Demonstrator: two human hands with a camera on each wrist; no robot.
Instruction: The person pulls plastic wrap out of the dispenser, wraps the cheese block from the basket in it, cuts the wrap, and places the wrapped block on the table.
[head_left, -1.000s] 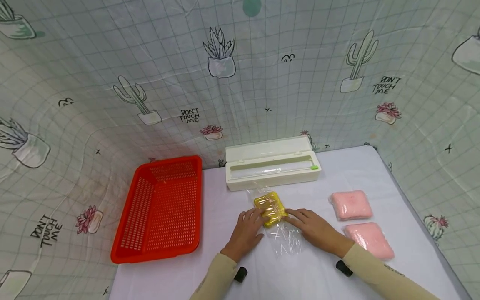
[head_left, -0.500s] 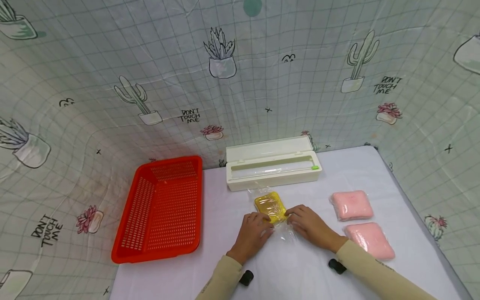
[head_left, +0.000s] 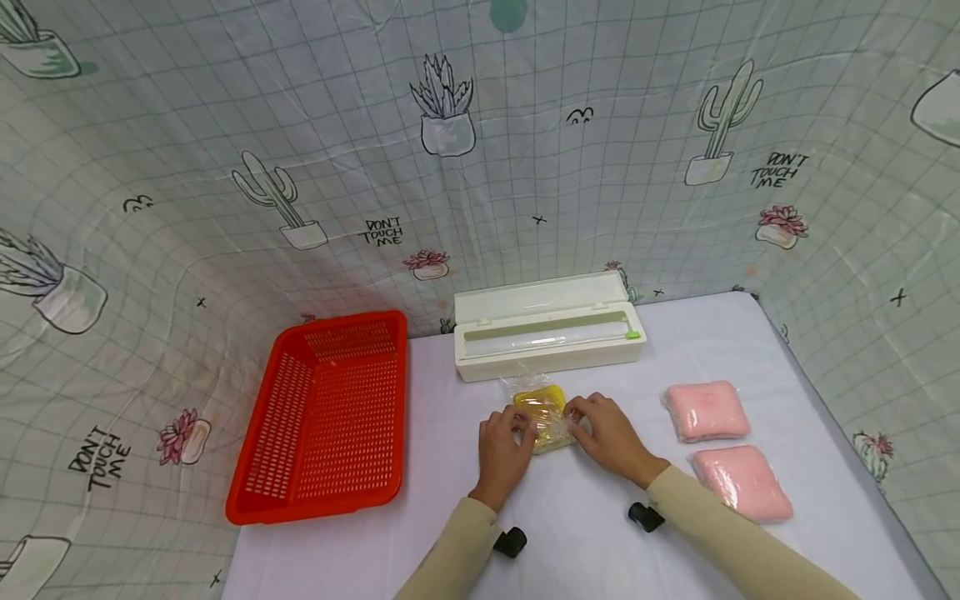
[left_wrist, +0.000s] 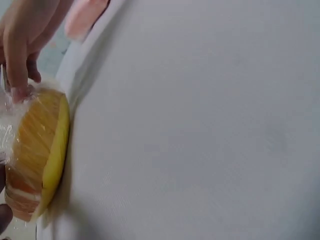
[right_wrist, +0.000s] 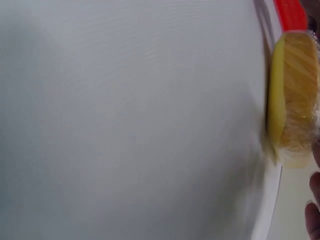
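Note:
A yellow tray-like block [head_left: 550,395] lies on the white cloth in the head view, covered with clear cling film [head_left: 517,383]. My left hand [head_left: 501,457] pinches the film at its left edge, fingers curled. At the opposite edge, my right hand [head_left: 609,436] pinches the film between thumb and fingers. Seen from the side in the left wrist view, the block [left_wrist: 56,160] has a yellow base and an orange-tan upper part under wrinkled film. The right wrist view shows its other side [right_wrist: 276,105]; what the film covers is unclear.
A white cling film box [head_left: 547,364] stands behind with its lid up, a roll [head_left: 547,340] inside and a green slider [head_left: 633,335]. A red plastic basket [head_left: 341,425] sits at left. Two film-wrapped pink blocks [head_left: 707,410] [head_left: 742,483] lie at right.
The film's loose near end has been folded up over the yellow block. Both hands have shifted from pressing flat beside it to pinching film at its two sides.

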